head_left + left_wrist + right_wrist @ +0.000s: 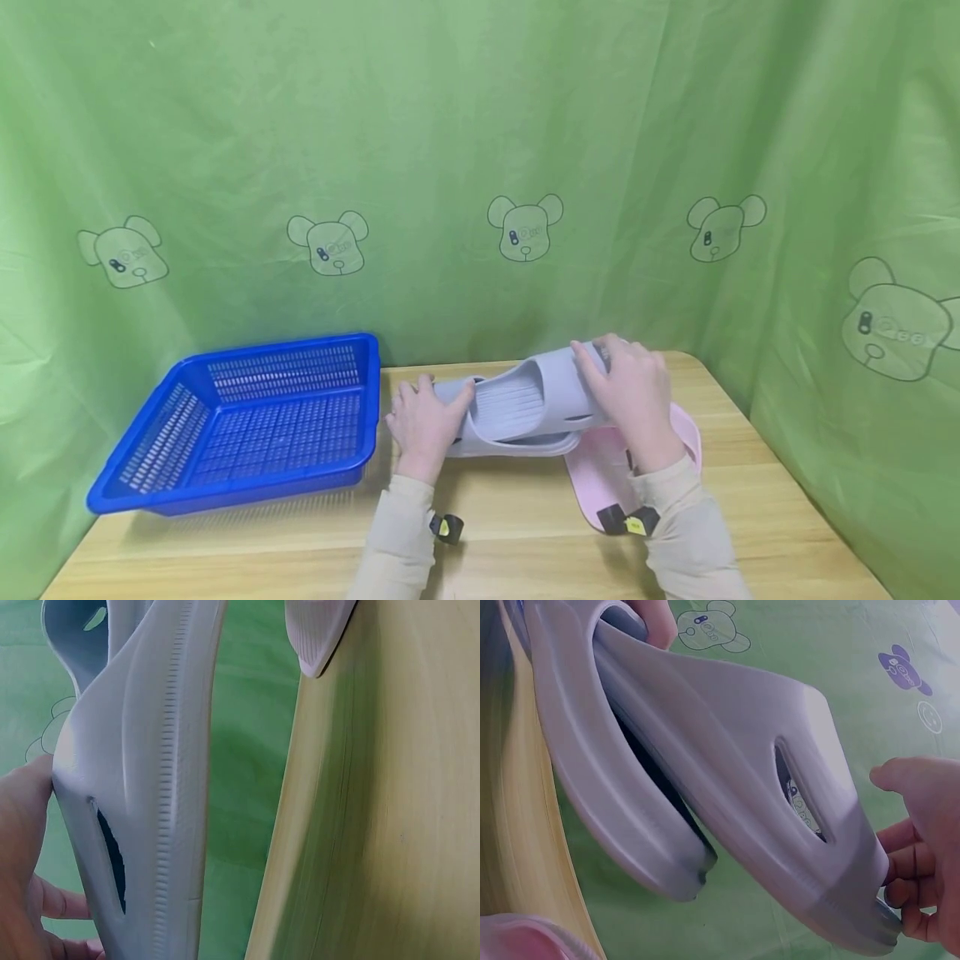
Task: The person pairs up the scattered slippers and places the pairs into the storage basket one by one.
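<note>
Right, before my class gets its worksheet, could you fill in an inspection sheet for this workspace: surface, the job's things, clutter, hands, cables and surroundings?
Surface: wood-grain tabletop.
Job's things: two grey slippers, overlapping, apparently raised off the tabletop.
Clutter: blue basket with slotted sides, on the person's left; pink footwear on the right, partly hidden, so the count is unclear.
Hands: left hand grips the slippers' left end; right hand holds their right end.
Cables: nothing seen.
Surroundings: green curtain behind and at both sides, printed with animal-head outlines.
</note>
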The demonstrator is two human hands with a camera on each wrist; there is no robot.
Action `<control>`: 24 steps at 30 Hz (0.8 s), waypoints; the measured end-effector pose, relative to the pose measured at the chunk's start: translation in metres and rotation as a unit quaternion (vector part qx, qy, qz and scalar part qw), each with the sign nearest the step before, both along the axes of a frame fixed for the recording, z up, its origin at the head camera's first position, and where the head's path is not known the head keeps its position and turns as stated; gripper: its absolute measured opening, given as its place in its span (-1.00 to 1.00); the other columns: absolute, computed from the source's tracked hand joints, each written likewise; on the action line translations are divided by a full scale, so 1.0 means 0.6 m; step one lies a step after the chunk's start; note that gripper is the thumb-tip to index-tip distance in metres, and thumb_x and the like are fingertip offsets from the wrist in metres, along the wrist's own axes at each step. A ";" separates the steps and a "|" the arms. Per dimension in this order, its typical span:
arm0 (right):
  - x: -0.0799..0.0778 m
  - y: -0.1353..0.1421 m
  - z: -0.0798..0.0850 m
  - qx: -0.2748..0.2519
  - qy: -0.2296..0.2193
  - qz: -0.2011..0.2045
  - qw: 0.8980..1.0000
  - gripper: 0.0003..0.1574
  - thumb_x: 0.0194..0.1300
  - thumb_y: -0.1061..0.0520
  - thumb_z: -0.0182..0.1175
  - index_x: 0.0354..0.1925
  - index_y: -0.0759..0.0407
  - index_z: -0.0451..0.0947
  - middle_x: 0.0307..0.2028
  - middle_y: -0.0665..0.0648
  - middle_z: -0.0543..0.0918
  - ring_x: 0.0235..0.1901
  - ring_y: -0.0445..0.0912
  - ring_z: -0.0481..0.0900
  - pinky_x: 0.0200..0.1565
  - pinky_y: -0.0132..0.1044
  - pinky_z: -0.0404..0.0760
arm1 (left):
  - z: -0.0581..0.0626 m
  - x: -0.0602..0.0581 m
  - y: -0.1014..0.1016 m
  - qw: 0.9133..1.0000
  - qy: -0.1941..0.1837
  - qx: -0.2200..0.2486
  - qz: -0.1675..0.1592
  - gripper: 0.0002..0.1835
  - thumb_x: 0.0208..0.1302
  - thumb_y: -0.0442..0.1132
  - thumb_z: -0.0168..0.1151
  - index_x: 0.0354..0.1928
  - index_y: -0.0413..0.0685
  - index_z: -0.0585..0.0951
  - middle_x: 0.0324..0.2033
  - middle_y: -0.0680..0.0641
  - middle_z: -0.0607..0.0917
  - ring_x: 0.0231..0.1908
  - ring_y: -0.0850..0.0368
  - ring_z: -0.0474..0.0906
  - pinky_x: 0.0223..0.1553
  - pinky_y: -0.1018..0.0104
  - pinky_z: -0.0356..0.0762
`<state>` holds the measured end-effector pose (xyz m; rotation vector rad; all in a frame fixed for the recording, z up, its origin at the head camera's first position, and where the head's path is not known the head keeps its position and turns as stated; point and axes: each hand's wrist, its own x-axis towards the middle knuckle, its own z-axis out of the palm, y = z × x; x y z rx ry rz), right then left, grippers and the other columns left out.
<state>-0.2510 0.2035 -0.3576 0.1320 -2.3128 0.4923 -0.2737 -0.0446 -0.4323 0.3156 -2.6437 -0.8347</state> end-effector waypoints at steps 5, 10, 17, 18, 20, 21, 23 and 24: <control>0.000 -0.003 -0.003 0.016 0.015 0.003 1.000 -0.46 0.30 -0.19 0.17 -0.26 0.30 0.64 -0.37 0.35 0.74 -0.41 0.23 0.65 -0.36 -0.01 0.44 | 0.002 0.001 0.000 1.000 0.001 -0.002 0.002 -0.09 0.01 0.56 0.05 0.14 -0.04 0.52 0.02 -0.27 0.55 0.08 -0.19 0.44 0.01 -0.15 0.42; -0.001 -0.003 -0.004 0.021 0.030 -0.001 0.999 -0.49 0.28 -0.16 0.20 -0.29 0.30 0.64 -0.41 0.35 0.74 -0.46 0.22 0.64 -0.39 -0.02 0.43 | 0.004 0.003 -0.001 1.000 0.000 -0.002 0.000 -0.09 0.01 0.55 0.06 0.16 -0.05 0.52 0.04 -0.30 0.53 0.10 -0.22 0.43 0.01 -0.17 0.42; 0.000 -0.013 -0.004 0.054 0.061 0.013 0.997 -0.48 0.23 -0.16 0.23 -0.34 0.31 0.65 -0.47 0.31 0.73 -0.53 0.17 0.63 -0.48 -0.10 0.39 | 0.006 0.005 -0.003 1.000 0.000 -0.011 -0.003 -0.08 0.02 0.55 0.05 0.14 -0.08 0.52 0.04 -0.32 0.54 0.09 -0.25 0.44 0.00 -0.17 0.46; 0.000 -0.015 -0.004 0.057 0.061 0.014 0.996 -0.48 0.23 -0.17 0.22 -0.33 0.31 0.65 -0.47 0.30 0.73 -0.53 0.17 0.64 -0.48 -0.11 0.39 | 0.006 0.005 -0.003 1.000 0.001 -0.012 -0.002 -0.09 0.02 0.55 0.05 0.13 -0.09 0.52 0.03 -0.31 0.54 0.07 -0.25 0.45 -0.02 -0.17 0.47; 0.001 -0.016 -0.003 0.054 0.050 0.015 0.997 -0.47 0.24 -0.19 0.21 -0.31 0.29 0.65 -0.45 0.30 0.74 -0.51 0.16 0.65 -0.46 -0.11 0.40 | 0.006 0.005 -0.004 1.000 0.004 -0.013 -0.001 -0.09 0.01 0.55 0.06 0.12 -0.09 0.53 0.01 -0.31 0.55 0.05 -0.24 0.46 -0.05 -0.15 0.49; 0.002 -0.016 -0.002 0.049 0.041 0.016 0.998 -0.47 0.25 -0.20 0.21 -0.30 0.28 0.64 -0.43 0.29 0.74 -0.48 0.16 0.65 -0.43 -0.10 0.41 | 0.006 0.005 -0.005 1.000 0.005 -0.012 -0.001 -0.09 0.01 0.55 0.06 0.11 -0.09 0.53 0.00 -0.31 0.55 0.03 -0.24 0.47 -0.06 -0.14 0.50; 0.004 -0.015 0.000 0.043 0.019 0.014 0.999 -0.46 0.26 -0.21 0.20 -0.24 0.26 0.64 -0.37 0.29 0.75 -0.41 0.17 0.64 -0.38 -0.07 0.42 | 0.006 0.004 -0.006 1.000 0.007 -0.005 -0.001 -0.09 0.00 0.55 0.07 0.11 -0.08 0.54 -0.01 -0.30 0.55 0.02 -0.23 0.47 -0.08 -0.12 0.51; 0.004 -0.015 0.001 0.041 0.007 0.014 0.999 -0.46 0.27 -0.21 0.19 -0.20 0.25 0.63 -0.32 0.29 0.75 -0.37 0.18 0.64 -0.35 -0.05 0.43 | 0.006 0.004 -0.006 1.000 0.008 -0.001 -0.001 -0.09 -0.01 0.55 0.08 0.11 -0.08 0.54 -0.01 -0.30 0.54 0.01 -0.22 0.47 -0.09 -0.12 0.52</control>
